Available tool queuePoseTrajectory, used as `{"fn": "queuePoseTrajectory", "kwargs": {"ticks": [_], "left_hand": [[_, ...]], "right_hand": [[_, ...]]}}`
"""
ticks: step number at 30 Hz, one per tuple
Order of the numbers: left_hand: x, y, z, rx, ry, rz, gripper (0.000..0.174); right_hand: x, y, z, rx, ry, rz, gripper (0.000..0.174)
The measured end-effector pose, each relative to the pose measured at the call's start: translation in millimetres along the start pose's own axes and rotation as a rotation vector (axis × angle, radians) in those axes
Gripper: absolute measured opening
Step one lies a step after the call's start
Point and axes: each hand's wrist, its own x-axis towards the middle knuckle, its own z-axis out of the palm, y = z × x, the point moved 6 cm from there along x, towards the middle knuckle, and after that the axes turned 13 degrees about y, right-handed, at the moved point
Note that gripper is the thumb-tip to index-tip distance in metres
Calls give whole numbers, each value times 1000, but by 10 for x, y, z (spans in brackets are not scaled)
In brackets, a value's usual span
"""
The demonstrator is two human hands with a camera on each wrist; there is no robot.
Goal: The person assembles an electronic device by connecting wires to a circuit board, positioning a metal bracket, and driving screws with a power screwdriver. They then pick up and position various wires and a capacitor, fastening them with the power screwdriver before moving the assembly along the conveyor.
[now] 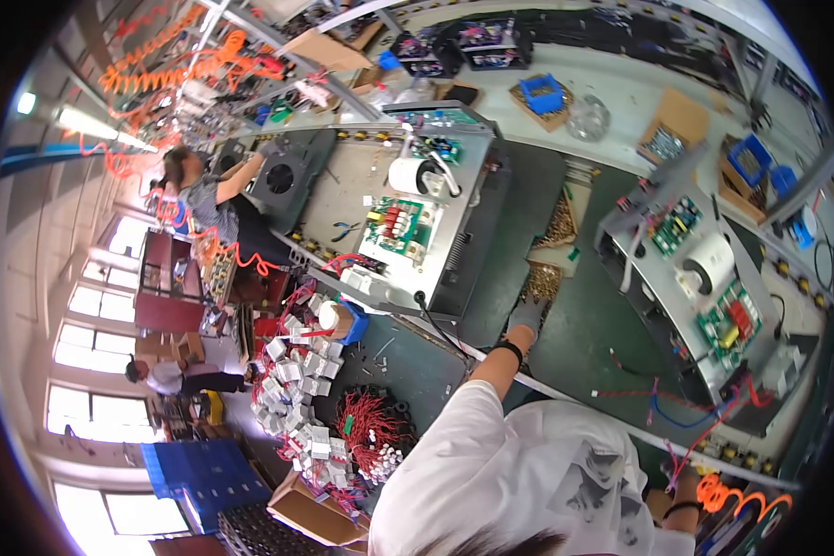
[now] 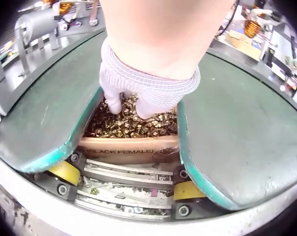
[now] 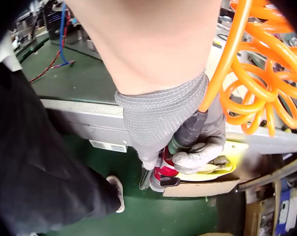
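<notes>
The left hand, in a light glove (image 1: 524, 317) (image 2: 143, 91), reaches down into a cardboard box of small brass-coloured screws (image 1: 542, 281) (image 2: 138, 125). Two of its fingers show apart, touching the screws; the others are hidden behind the wrist. The box sits in a gap between two green mats. At the bench's front edge, low in the head view, is the right hand (image 1: 684, 486). In the right wrist view this gloved hand (image 3: 163, 118) grips a red and black tool (image 3: 164, 169) joined to an orange coiled hose (image 3: 237, 44).
Metal chassis with circuit boards and white cylinders stand left (image 1: 445, 222) and right (image 1: 686, 269) of the box. Red and blue wires (image 1: 681, 412) hang near the right one. A yellow bin (image 3: 232, 156) lies beside the tool. White connectors (image 1: 292, 371) are heaped at left; two people are beyond.
</notes>
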Motion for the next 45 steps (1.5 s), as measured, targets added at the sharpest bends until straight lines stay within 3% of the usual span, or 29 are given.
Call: {"fn": "queuePoseTrajectory", "kwargs": {"ticks": [2, 4, 5, 7, 9, 11, 15, 16, 17, 20, 23, 24, 30, 32, 33, 35, 36, 38, 39, 41, 43, 45], "left_hand": [[24, -80, -118, -96, 41, -95, 39], [21, -22, -294, -157, -143, -167, 41], [97, -59, -303, -162, -131, -169, 41], [148, -175, -102, -420, -239, -406, 37], [190, -254, 60, -449, -195, -394, 32], [270, -239, 206, -228, -210, -172, 35], [338, -227, 318, -230, -283, -143, 41], [425, -358, 592, -377, -243, -345, 40], [416, -410, 797, -516, -210, -545, 38], [357, -369, 623, -340, -228, -288, 36], [187, -143, -104, -198, -231, -60, 35], [162, -74, -341, -175, -146, -87, 28], [895, 128, -904, -350, 8, -126, 34], [1321, 331, -973, -338, 196, 192, 31], [1524, 386, -941, -348, 208, 189, 31], [1960, 554, -654, -302, 28, 187, 33], [2176, 583, -436, -230, 87, 194, 34], [1992, 665, -918, -251, 90, 114, 33], [2070, 654, -856, -246, 102, 96, 33], [2205, 655, -561, -319, 66, -44, 48], [2245, 688, -164, -257, 78, -99, 46], [2289, 591, -123, -191, 111, -158, 45]], "right_hand": [[-80, 27, -130, 20, -25, -4, 28], [-315, 245, 1, 39, -54, 11, 29], [-629, 561, 355, 46, -72, 23, 30], [-553, 637, 314, 54, -116, 47, 32], [-479, 640, 127, 59, -167, 78, 34], [-462, 623, -73, 62, -227, 119, 36], [-752, 565, -377, 71, -376, 239, 40], [-671, 439, -551, 224, -259, 253, 38], [-636, 349, -570, 189, -222, 274, 33], [-487, 90, -926, 201, -214, 280, 36], [-381, -110, -1281, 242, -280, 315, 38], [-350, -154, -1379, 237, -284, 328, 38], [-374, -343, -1522, 236, -348, 327, 41], [-473, -393, -1519, 213, -424, 335, 40], [-485, -398, -1491, 197, -503, 341, 40], [-218, -307, -1425, 181, -466, 327, 40], [-48, -324, -1395, 182, -441, 316, 41], [275, -399, -1308, 198, -401, 287, 42], [378, -432, -1279, 205, -391, 275, 42], [475, -464, -1236, 213, -389, 260, 43], [486, -464, -1206, 216, -402, 243, 44], [574, -500, -1194, 228, -395, 219, 45]]}}
